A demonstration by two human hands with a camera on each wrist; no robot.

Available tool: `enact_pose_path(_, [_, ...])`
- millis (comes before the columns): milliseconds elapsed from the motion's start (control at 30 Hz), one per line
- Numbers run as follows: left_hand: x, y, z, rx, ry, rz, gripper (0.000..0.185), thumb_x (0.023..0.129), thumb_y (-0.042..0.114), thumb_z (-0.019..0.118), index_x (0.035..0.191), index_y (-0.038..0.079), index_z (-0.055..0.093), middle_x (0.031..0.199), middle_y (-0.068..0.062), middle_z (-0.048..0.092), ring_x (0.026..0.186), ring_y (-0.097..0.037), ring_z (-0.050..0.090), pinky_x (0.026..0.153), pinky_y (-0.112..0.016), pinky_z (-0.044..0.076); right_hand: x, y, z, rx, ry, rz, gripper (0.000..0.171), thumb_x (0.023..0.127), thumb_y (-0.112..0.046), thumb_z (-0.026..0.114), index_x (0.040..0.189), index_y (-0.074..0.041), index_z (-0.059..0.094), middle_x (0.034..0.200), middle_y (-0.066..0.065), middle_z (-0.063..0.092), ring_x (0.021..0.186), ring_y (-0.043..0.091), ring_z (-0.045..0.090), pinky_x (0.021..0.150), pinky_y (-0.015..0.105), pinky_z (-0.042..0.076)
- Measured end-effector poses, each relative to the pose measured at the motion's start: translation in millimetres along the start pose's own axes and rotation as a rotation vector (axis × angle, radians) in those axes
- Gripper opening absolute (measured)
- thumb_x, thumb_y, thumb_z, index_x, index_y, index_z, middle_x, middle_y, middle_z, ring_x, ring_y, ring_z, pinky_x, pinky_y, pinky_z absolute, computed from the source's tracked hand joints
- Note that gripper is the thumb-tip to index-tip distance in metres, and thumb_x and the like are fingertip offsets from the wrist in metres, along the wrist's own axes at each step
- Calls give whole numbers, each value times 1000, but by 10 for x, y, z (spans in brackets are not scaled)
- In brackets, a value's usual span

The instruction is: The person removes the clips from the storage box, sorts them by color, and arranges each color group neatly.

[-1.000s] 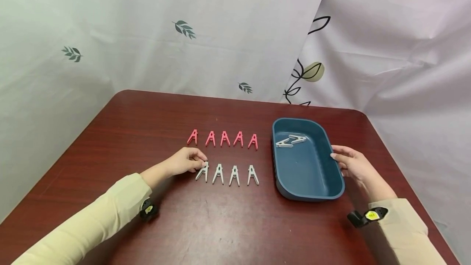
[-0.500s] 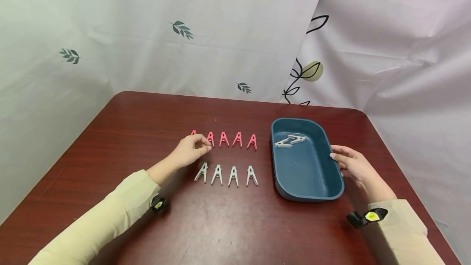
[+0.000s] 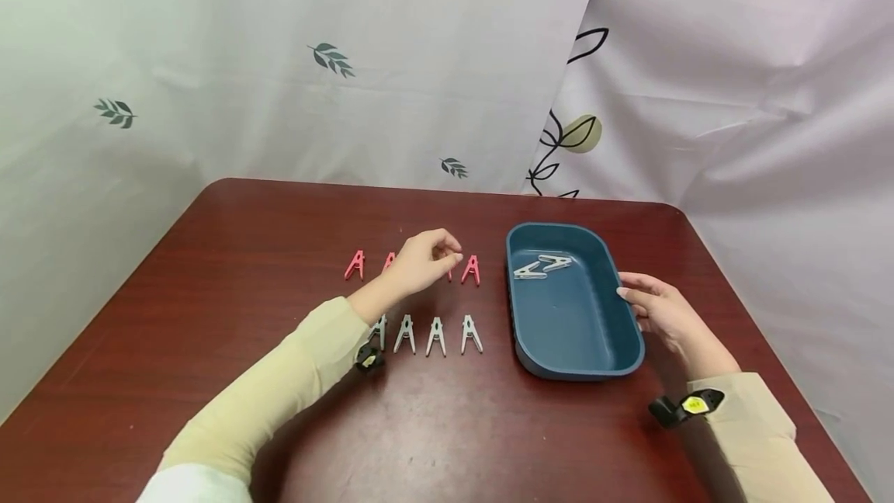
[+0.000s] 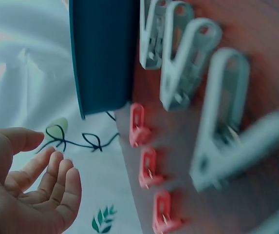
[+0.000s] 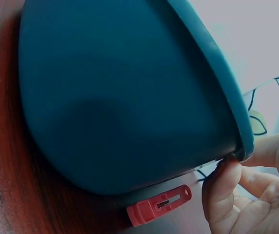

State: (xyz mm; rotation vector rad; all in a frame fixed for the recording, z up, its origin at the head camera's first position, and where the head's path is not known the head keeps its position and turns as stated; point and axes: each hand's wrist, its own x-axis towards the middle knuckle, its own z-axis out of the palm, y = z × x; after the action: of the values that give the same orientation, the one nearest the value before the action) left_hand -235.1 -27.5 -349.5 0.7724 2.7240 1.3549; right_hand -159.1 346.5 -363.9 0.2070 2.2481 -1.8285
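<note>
Two white plastic clothespins (image 3: 543, 267) already lie inside the dark blue oval plastic tray (image 3: 632, 348), up at its far end, so by my reading the sorting has only begun. Out on the dark red wooden tabletop (image 3: 209, 317) there is plenty left: a near row of four white plastic clothespins (image 3: 434, 334), the leftmost half hidden behind the sleeve, and a far row of pink plastic clothespins (image 3: 355, 265), where three show plainly, a sliver of another peeks beside the fingers, and the rest sits behind the hand.

The left hand (image 3: 419, 262) hovers over the middle of that pink row, fingers (image 3: 450, 248) loosely curled. The left wrist view shows its palm bare (image 4: 27, 190), nothing gripped, with the pink pins just beyond. The right hand (image 3: 656, 309) rests at the tray's right side, fingers (image 5: 222, 187) fairly straight, a fingertip against the rim, steadying it rather than gripping; a pink pin lies beyond the tray's bottom edge in that wrist view.

Compared with a second ago: the left hand was down at the leftmost white pin, then slid up to the left end of the pink row, and is now further right along it. No pin has left either row, the tray's count is unchanged, and the right hand has held its place.
</note>
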Motion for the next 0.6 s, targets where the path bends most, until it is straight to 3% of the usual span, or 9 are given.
enact_pose_path(367, [277, 271, 295, 63, -60, 94, 18, 87, 10, 65, 102, 0, 62, 96, -13, 63, 89, -23, 62, 82, -31, 50, 6, 5, 17, -46, -4, 7, 39, 98, -19, 53, 134, -6, 44, 82, -14, 67, 68, 6, 64, 62, 27, 54])
enact_pose_path(600, [407, 462, 491, 191, -154, 163, 23, 91, 12, 62, 110, 0, 60, 107, -13, 60, 101, -21, 58, 89, -29, 48, -20, -17, 20, -10, -10, 5, 18, 98, -18, 53, 113, -27, 55, 81, -13, 68, 68, 6, 64, 62, 26, 54])
